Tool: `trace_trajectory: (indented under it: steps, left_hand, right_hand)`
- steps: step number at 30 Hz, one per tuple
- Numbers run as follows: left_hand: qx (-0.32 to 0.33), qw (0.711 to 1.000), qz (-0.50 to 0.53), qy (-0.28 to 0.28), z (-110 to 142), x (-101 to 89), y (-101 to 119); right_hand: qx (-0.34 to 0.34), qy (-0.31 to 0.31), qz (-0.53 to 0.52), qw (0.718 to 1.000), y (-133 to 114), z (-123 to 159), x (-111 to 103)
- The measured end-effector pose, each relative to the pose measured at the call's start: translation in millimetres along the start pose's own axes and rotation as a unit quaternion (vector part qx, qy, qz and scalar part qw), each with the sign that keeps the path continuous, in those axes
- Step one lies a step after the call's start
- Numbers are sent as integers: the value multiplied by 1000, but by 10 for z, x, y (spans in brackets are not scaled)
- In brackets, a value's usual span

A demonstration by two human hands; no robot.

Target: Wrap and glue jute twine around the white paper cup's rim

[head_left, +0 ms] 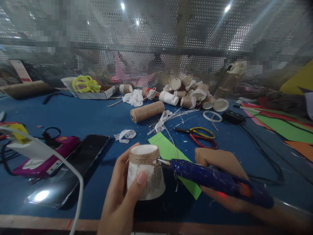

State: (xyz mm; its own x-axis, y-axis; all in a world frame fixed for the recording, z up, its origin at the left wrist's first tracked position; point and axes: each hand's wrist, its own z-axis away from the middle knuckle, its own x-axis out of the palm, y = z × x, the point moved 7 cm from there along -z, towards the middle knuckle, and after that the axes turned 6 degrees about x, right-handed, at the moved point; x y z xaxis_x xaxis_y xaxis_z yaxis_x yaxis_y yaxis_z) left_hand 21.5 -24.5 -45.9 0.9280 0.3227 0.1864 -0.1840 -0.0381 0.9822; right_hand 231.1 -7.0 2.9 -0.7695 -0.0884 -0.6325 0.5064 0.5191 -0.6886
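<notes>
My left hand is wrapped round an upturned white paper cup, thumb on its side. A band of brown twine is wound round the cup's upper end. My right hand grips a blue glue gun. The gun's metal nozzle touches the twine band on the cup's right side. Under the cup and gun lies a green paper sheet on the blue table.
A spool of jute twine lies mid-table, with a heap of twine-wrapped cups behind it. Red and yellow pliers lie right of centre. A dark phone, a magenta tool and a white cable sit left. Coloured paper sheets lie right.
</notes>
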Motion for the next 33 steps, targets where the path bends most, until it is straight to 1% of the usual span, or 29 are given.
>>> trace_trajectory:
  steps: [3, 7, 10, 12, 16, 20, 25, 29, 33]
  left_hand:
    - [-25, 999, 29, 11, -3, -2, 0]
    - [-44, 998, 33, 23, -14, -13, -27]
    - [-65, 997, 40, 19, -18, -26, -73]
    - [-77, 996, 43, 13, -19, -36, -95]
    - [-75, 996, 51, 17, -25, -52, -88]
    - [-78, 995, 61, 16, -18, -25, -73]
    - [-86, 994, 69, -5, -17, -17, -96]
    - [-71, 994, 77, -21, -41, -61, -105]
    - [-76, 993, 86, -30, -52, -69, -126]
  right_hand:
    - [0, 5, -19, 1000, 29, -16, 4]
    - [17, 5, -34, 999, 61, -24, 26]
    - [26, 16, -44, 999, 70, -13, 17]
    - [25, 13, -45, 999, 68, -10, 20]
    - [22, 6, -36, 999, 67, -13, 23]
    - [30, -2, -28, 999, 86, -18, 36]
    - [32, -8, -17, 999, 100, -19, 43]
    - [24, -3, -24, 999, 79, -23, 30]
    - [45, -3, -17, 999, 103, -27, 58]
